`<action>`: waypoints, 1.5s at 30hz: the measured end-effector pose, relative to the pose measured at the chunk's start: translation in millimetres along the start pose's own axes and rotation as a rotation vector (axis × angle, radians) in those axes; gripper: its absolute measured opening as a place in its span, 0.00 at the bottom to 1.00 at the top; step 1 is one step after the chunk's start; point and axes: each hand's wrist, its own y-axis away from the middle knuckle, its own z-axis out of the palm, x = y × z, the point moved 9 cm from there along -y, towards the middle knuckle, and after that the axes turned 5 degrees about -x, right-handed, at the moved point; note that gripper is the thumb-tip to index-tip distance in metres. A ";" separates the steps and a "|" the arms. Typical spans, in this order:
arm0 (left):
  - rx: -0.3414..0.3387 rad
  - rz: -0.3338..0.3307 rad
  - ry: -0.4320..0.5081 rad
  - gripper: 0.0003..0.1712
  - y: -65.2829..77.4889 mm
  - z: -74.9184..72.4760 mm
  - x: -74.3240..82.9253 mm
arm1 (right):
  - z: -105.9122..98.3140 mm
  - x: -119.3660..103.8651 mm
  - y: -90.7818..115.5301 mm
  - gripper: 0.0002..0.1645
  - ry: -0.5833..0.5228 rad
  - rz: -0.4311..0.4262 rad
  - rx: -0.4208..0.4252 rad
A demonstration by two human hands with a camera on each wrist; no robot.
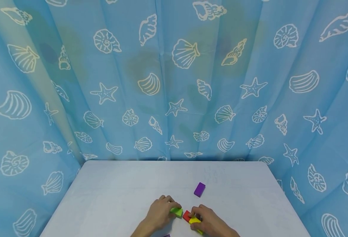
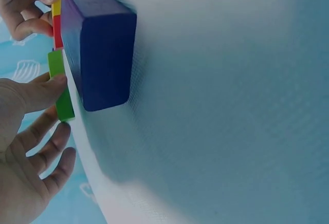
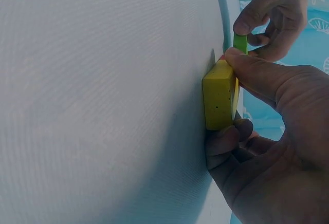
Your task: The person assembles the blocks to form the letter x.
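Note:
My left hand [image 1: 160,212] pinches a green block [image 1: 177,212] between thumb and fingers near the middle of the table's front part. To its right, my right hand [image 1: 208,220] grips a yellow block [image 1: 195,223] by its sides. A red block [image 1: 187,216] lies against the far left end of the yellow one, close to the green block. In the right wrist view the yellow block [image 3: 218,100] rests on the white cloth, with thumb above and fingers below it in the picture. The red block is mostly hidden there.
A purple block [image 1: 199,189] lies on the white table [image 1: 126,191] beyond the hands. Another purple block [image 2: 100,49] stands close to the left wrist camera, its edge just showing at the head view's bottom. A blue shell-patterned curtain [image 1: 168,85] hangs behind the table.

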 end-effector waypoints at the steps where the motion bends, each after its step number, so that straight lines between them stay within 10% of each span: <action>1: -0.003 0.003 0.000 0.17 -0.1 0.3 0.6 | 0.4 0.5 -0.4 0.12 0.000 0.002 -0.002; 45: -0.045 0.009 -0.037 0.18 -12.1 12.4 5.7 | -1.4 2.1 -4.8 0.12 0.017 -0.030 -0.002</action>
